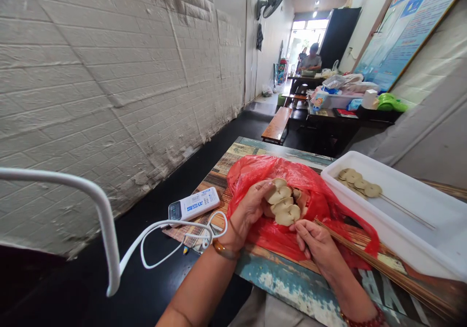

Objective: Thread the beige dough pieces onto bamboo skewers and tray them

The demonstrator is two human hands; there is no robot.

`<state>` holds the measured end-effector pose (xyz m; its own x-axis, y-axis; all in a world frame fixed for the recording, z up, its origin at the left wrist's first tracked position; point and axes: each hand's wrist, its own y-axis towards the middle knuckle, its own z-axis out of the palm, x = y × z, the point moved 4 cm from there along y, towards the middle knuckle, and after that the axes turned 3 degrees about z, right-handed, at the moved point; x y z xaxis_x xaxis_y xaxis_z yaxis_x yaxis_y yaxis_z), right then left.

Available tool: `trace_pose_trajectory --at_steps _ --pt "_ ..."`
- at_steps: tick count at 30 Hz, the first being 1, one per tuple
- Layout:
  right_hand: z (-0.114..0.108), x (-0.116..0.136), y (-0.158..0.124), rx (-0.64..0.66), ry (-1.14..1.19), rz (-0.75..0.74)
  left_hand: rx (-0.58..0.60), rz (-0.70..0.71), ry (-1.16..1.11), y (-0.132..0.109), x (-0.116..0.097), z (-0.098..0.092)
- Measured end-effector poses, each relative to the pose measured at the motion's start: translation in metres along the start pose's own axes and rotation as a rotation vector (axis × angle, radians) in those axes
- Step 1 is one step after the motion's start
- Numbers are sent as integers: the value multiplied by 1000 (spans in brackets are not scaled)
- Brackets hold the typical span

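Several pale slices [282, 208] gripped in half-curled left hand [251, 207]; right hand [315, 242] pinched closed at their edge, contents unclear

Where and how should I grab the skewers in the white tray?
Best pinched by the bare sticks, coming from above on the right: the discs crowd the left end, the sticks run free beyond them, and the raised walls of the tray would likely hinder a low sideways reach.

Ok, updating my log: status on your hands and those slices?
Left hand holding tan slices. Right hand at their near edge, grip unclear. Red bag bunched around the slices.
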<state>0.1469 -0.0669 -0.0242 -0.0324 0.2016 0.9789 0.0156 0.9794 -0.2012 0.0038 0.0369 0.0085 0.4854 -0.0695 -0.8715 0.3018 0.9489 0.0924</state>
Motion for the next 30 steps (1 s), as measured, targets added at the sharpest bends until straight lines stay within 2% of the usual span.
trace_pose_trajectory --at_steps 3,12,25,30 --pt "-1 -4 2 -6 -21 -7 65 -98 -82 -2 5 3" --pt "-2 -5 2 -29 -113 -46 -166 15 -37 3 4 -13" --pt "-2 -9 2 -89 -149 -87 -140 -23 -25 1 6 -5" --pt "-5 -6 3 -128 -102 -120 -97 -52 -157 2 6 -3"
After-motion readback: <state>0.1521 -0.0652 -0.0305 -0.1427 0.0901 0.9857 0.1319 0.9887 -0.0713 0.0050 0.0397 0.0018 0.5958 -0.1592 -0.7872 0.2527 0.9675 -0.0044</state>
